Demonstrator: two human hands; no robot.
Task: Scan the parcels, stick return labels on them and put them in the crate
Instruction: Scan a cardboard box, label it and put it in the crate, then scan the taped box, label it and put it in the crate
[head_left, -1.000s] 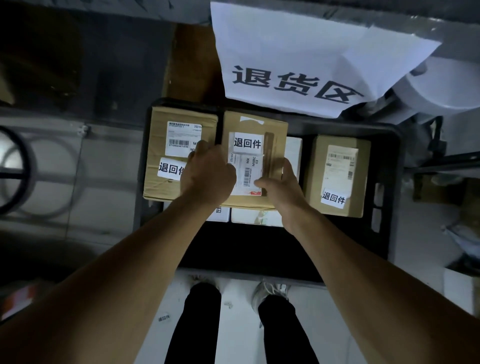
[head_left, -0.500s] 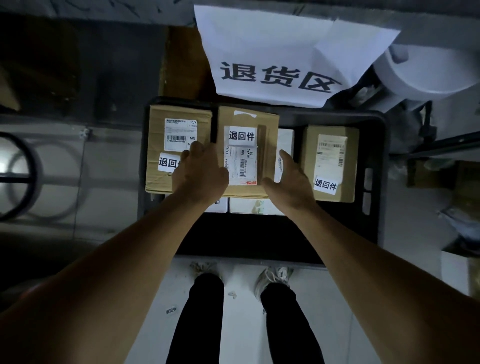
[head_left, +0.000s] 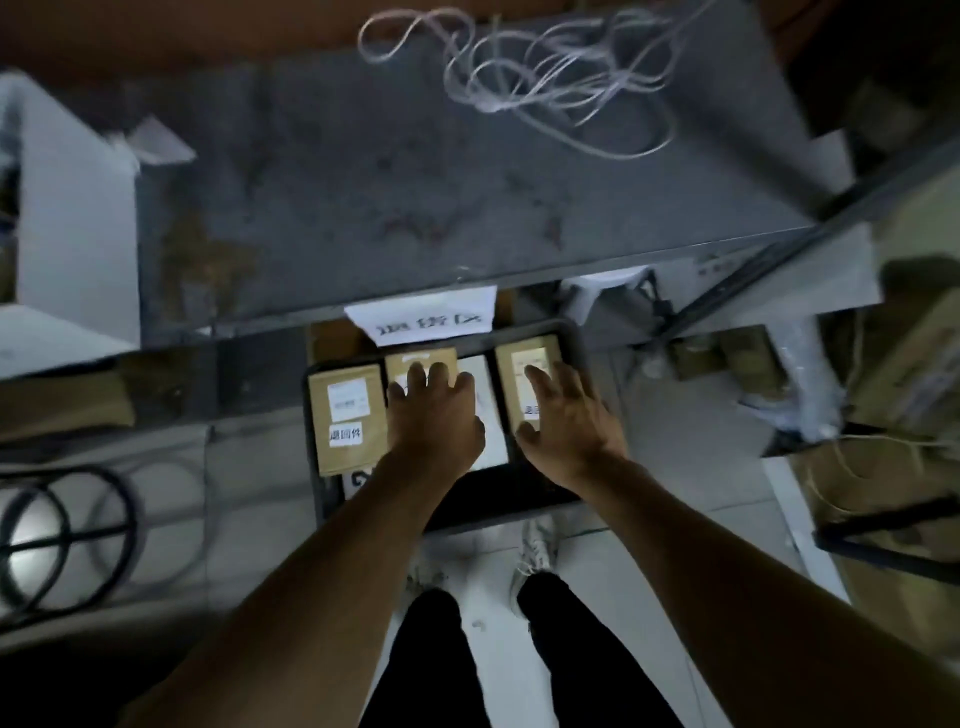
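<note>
— So, where were the parcels?

— They lay in the dark crate (head_left: 571, 343) on the floor, right under the front edge of the gray desk (head_left: 415, 182). The left parcel (head_left: 345, 415) was brown, with a white shipping label and a white return sticker (head_left: 345, 434) below it. The middle parcel (head_left: 421, 358) sat just beside it, mostly hidden by a hand. The right parcel (head_left: 527, 384) was brown too, with a pale label on top. A white parcel (head_left: 488, 410) lay between the middle one and the right one.

— What were the hands doing?

— The left hand (head_left: 434, 421) was over the middle parcel, fingers straight and a little spread, gripping nothing. I could not tell if it touched the box. The right hand (head_left: 563, 421) was over the right parcel, fingers spread wide, thumb out to the side, also holding nothing.

— Anything else around?

— A white paper sign (head_left: 421, 322) hung off the desk edge above the crate. A loose tangle of pale string (head_left: 530, 67) lay on the desk. A white box (head_left: 67, 208) stood at the far left. A dark ring (head_left: 62, 535) lay on the floor to the left. Two shoes and black trousers showed below the crate.
</note>
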